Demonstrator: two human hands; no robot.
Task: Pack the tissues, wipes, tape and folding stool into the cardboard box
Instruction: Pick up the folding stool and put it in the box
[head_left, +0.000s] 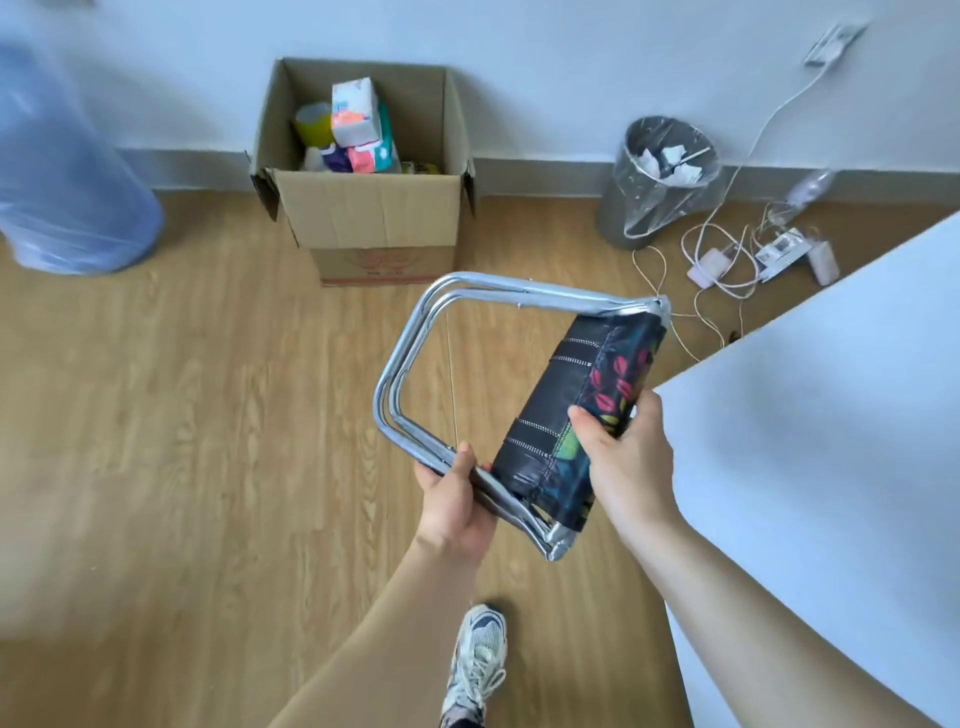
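I hold the folding stool (566, 395) folded flat in the air over the floor: chrome tube legs and a black fabric seat with coloured leaf prints. My left hand (452, 506) grips the chrome legs near the bottom. My right hand (621, 457) clasps the fabric seat. The open cardboard box (371, 208) stands on the floor against the wall, beyond the stool. Inside it lie a tissue pack (354, 111), a yellowish tape roll (313, 124) and wipes packs (371, 156).
A white table (831, 415) fills the right side. A grey bin with a plastic liner (660, 182) stands right of the box, with cables and chargers (748, 260) on the floor. A large blue water bottle (62, 182) is at left. My shoe (475, 660) is below.
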